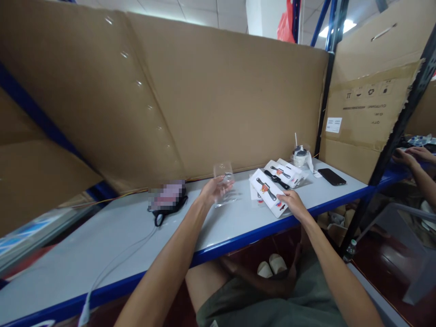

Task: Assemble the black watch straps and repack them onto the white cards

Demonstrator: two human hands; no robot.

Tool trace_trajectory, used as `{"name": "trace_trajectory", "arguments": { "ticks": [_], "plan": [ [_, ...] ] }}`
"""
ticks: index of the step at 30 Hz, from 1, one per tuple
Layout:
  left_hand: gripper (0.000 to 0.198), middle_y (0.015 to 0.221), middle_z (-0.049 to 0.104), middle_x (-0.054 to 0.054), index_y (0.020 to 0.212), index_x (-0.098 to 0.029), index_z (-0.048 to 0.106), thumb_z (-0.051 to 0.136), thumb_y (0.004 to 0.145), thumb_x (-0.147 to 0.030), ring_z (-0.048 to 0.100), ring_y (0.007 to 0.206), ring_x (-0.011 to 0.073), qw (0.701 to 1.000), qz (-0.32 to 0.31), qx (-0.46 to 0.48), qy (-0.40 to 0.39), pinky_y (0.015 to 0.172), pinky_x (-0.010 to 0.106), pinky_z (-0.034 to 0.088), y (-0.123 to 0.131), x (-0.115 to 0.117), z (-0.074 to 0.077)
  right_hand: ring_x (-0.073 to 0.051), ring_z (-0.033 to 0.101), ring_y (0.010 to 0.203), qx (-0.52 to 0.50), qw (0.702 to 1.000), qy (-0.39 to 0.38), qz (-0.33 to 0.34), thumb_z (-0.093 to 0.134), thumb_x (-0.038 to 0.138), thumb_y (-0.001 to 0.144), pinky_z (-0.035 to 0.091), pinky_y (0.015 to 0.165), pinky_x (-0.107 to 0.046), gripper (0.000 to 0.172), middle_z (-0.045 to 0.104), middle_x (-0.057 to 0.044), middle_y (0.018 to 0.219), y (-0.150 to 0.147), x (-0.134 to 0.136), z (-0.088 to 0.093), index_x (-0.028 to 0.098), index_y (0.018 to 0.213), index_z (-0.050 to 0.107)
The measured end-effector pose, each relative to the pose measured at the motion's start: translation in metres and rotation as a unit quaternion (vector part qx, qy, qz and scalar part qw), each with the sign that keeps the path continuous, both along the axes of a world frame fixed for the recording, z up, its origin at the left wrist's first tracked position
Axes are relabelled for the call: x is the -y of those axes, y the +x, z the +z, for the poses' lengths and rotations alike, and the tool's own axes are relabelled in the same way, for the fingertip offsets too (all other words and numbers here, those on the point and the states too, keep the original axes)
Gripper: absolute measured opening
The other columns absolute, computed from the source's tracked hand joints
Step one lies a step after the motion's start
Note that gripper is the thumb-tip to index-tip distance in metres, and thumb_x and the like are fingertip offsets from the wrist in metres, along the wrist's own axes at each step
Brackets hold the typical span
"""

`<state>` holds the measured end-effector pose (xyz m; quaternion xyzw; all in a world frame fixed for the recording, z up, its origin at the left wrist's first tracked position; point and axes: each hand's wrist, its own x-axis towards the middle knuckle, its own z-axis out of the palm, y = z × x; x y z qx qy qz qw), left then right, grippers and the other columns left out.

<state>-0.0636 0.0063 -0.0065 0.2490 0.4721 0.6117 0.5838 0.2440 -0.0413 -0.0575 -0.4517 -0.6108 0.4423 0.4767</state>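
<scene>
My left hand (pixel 215 190) is closed on a clear plastic blister shell (pixel 223 171), held upright above the table. My right hand (pixel 293 203) pinches the lower right edge of a white printed card (pixel 265 190), which bears a picture of a black strap-like item with an orange-red middle. Beneath that card lies part of another white card (pixel 254 192). Just behind it, a black strap-like item (pixel 276 180) rests against a stack of similar printed cards (pixel 282 171). Whether the shell contains anything is hard to tell.
A black pouch (pixel 170 206) with a cable lies left on the grey table (pixel 112 245). A cup with a straw (pixel 300 156) and a phone (pixel 332 176) are at the right. Cardboard walls (pixel 231 100) enclose the back and right. Another person's hands (pixel 413 156) show at far right.
</scene>
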Motion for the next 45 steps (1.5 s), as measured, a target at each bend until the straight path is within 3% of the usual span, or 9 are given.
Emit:
{"name": "trace_trajectory", "arguments": {
  "ticks": [7, 10, 13, 15, 18, 25, 33, 39, 45],
  "plan": [
    [0.016, 0.082, 0.069, 0.009, 0.095, -0.014, 0.060, 0.047, 0.090, -0.006, 0.071, 0.069, 0.0147, 1.000, 0.005, -0.019, 0.016, 0.059, 0.022, 0.057, 0.002, 0.003, 0.001, -0.020, 0.059, 0.058, 0.029, 0.978, 0.107, -0.179, 0.050, 0.045, 0.081, 0.041, 0.056, -0.026, 0.033, 0.062, -0.002, 0.057, 0.004, 0.009, 0.000, 0.019, 0.064, 0.061],
    [0.016, 0.082, 0.069, 0.009, 0.095, -0.014, 0.059, 0.047, 0.090, -0.006, 0.071, 0.069, 0.0150, 1.000, 0.000, -0.015, 0.013, 0.059, 0.022, 0.058, 0.002, 0.004, 0.003, -0.021, 0.062, 0.062, 0.122, 0.952, 0.168, -0.226, 0.045, 0.043, 0.090, 0.043, 0.061, -0.028, 0.036, 0.067, -0.005, 0.063, 0.025, 0.004, 0.013, 0.019, 0.074, 0.066],
    [0.016, 0.082, 0.069, 0.008, 0.095, -0.014, 0.059, 0.045, 0.092, -0.007, 0.070, 0.066, 0.0138, 1.000, -0.013, -0.012, 0.009, 0.055, 0.021, 0.056, 0.003, 0.004, 0.004, -0.024, 0.065, 0.073, 0.310, 0.899, 0.201, -0.234, 0.047, 0.032, 0.091, 0.042, 0.068, -0.029, 0.031, 0.071, -0.008, 0.070, 0.052, -0.015, 0.043, 0.018, 0.077, 0.070],
    [0.017, 0.082, 0.069, 0.008, 0.095, -0.014, 0.059, 0.044, 0.093, -0.008, 0.069, 0.063, 0.0130, 1.000, -0.020, -0.009, 0.009, 0.053, 0.020, 0.055, 0.004, 0.003, 0.004, -0.026, 0.067, 0.082, 0.412, 0.864, 0.208, -0.201, 0.050, 0.026, 0.091, 0.041, 0.072, -0.029, 0.027, 0.074, -0.012, 0.079, 0.063, -0.032, 0.065, 0.016, 0.078, 0.072],
    [0.016, 0.084, 0.069, 0.008, 0.094, -0.015, 0.058, 0.044, 0.093, -0.008, 0.070, 0.065, 0.0135, 1.000, -0.015, -0.008, 0.011, 0.052, 0.020, 0.055, 0.003, 0.001, 0.003, -0.028, 0.069, 0.092, 0.483, 0.844, 0.184, -0.145, 0.050, 0.021, 0.094, 0.041, 0.076, -0.029, 0.028, 0.076, -0.017, 0.091, 0.063, -0.053, 0.084, 0.013, 0.086, 0.075],
    [0.016, 0.084, 0.069, 0.008, 0.093, -0.014, 0.059, 0.045, 0.093, -0.007, 0.070, 0.066, 0.0132, 1.000, -0.012, -0.018, 0.009, 0.053, 0.020, 0.057, 0.002, 0.000, 0.001, -0.031, 0.071, 0.095, 0.495, 0.847, 0.152, -0.123, 0.056, 0.017, 0.091, 0.044, 0.076, -0.028, 0.023, 0.074, -0.026, 0.101, 0.031, -0.072, 0.063, 0.006, 0.093, 0.076],
    [0.018, 0.084, 0.070, 0.009, 0.094, -0.013, 0.060, 0.044, 0.092, -0.005, 0.072, 0.067, 0.0141, 1.000, -0.008, -0.025, 0.003, 0.055, 0.020, 0.059, 0.003, 0.003, 0.003, -0.025, 0.071, 0.097, 0.489, 0.856, 0.101, -0.133, 0.053, 0.026, 0.095, 0.047, 0.076, -0.024, 0.029, 0.075, -0.018, 0.105, 0.018, -0.087, 0.045, 0.009, 0.100, 0.076],
    [0.017, 0.081, 0.069, 0.008, 0.093, -0.014, 0.060, 0.045, 0.091, -0.005, 0.067, 0.057, 0.0131, 0.999, -0.027, -0.022, -0.020, 0.048, 0.019, 0.054, 0.004, 0.006, 0.007, -0.030, 0.068, 0.108, 0.500, 0.844, 0.083, -0.176, 0.051, 0.026, 0.096, 0.049, 0.084, -0.030, 0.033, 0.070, -0.024, 0.116, 0.009, -0.081, 0.044, 0.007, 0.112, 0.072],
    [0.014, 0.092, 0.068, 0.012, 0.096, -0.015, 0.058, 0.044, 0.095, -0.014, 0.072, 0.071, 0.0190, 0.998, -0.015, 0.056, -0.036, 0.053, 0.026, 0.059, 0.008, 0.009, 0.011, -0.031, 0.068, 0.108, 0.522, 0.833, 0.067, -0.172, 0.049, 0.026, 0.097, 0.051, 0.086, -0.035, 0.032, 0.070, -0.023, 0.117, 0.002, -0.076, 0.057, 0.009, 0.111, 0.072]
  ]
}}
